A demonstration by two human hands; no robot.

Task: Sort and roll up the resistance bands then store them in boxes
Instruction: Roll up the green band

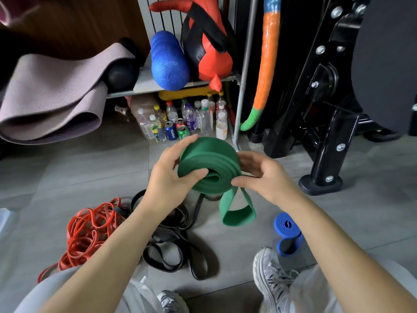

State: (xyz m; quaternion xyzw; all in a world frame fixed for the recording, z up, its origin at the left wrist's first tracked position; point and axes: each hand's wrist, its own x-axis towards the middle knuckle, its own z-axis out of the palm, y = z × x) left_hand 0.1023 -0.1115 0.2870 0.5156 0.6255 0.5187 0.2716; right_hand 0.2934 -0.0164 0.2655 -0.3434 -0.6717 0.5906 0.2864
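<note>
So, one tangled red band pile [88, 236] on the floor at left, several black bands [176, 249] beside it, left hand [171, 177] and right hand [264, 177] both pinching one green band roll [209, 163], tail dangling, one rolled blue band [286, 231] at right, bottles [180, 123] behind.

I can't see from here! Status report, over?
Both hands, left and right, on green band, nearly rolled, tail loose. Blue band rolled. Red and black bands tangled.
</note>
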